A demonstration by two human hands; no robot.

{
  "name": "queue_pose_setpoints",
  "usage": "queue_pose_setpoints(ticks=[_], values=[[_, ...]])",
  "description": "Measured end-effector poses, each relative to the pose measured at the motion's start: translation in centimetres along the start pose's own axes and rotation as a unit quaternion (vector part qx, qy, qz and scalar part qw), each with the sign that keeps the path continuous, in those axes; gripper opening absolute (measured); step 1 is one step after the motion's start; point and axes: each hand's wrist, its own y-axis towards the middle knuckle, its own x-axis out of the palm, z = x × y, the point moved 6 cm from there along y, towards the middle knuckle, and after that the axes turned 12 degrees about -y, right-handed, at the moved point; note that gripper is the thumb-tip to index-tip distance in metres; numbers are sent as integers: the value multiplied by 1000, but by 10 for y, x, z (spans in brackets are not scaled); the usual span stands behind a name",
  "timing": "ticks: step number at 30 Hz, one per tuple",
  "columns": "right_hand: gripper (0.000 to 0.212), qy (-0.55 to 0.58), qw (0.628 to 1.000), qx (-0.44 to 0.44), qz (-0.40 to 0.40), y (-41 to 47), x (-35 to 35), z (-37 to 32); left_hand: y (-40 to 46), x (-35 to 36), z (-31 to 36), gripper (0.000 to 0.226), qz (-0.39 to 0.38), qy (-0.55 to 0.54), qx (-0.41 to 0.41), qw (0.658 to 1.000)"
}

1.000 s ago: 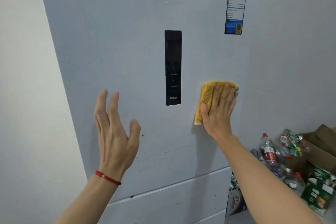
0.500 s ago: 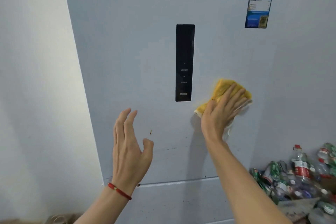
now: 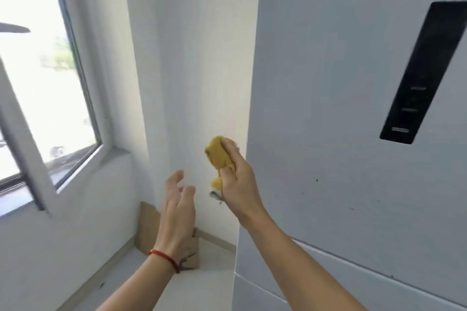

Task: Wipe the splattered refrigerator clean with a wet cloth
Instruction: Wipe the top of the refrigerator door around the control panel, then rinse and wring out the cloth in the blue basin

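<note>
While the right hand (image 3: 237, 182) clutches the bunched yellow cloth (image 3: 217, 155), the one pale grey refrigerator (image 3: 341, 83) fills everything to that hand's right, its left front edge running down just behind the knuckles. Beyond and to the left of both hands stands a white wall (image 3: 202, 58), bare behind the cloth. Further left of the left hand (image 3: 178, 207) is one window (image 3: 38, 58) with a white frame, its sash swung inward, bright daylight behind it. Below the hands lies a pale floor (image 3: 202, 285). One black control panel (image 3: 424, 70) is set into the refrigerator door, up and well to the right of the right hand. One piece of brown cardboard (image 3: 147, 227) leans in the corner low behind the left wrist, partly hidden by it. Several small dark specks (image 3: 317, 180) dot the door to the right of the right hand; they are too faint to count surely.

The cloth sits in the right hand's grasp, fingers curled round it, a tail of it hanging below the thumb side; it is held off the door, just left of the refrigerator's edge. Nothing lies between cloth and door but the hand itself. The left hand holds nothing, fingers loosely spread, near the cloth and lower left of it, not touching. One red cord bracelet (image 3: 164, 257) circles the left wrist.
</note>
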Motion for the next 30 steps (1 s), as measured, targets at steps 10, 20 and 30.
queue_pose_setpoints(ticks=[10, 20, 30], values=[[49, 392, 765, 325, -393, -110, 266, 11, -100, -247, -51, 30, 168, -81, -161, 969], [44, 110, 782, 195, -582, -274, 510, -54, -280, -560, -105, 23, 381, -18, -237, 894], [52, -256, 674, -220, -657, -391, 676, -40, -401, -698, -193, 57, 427, -213, -370, 797]])
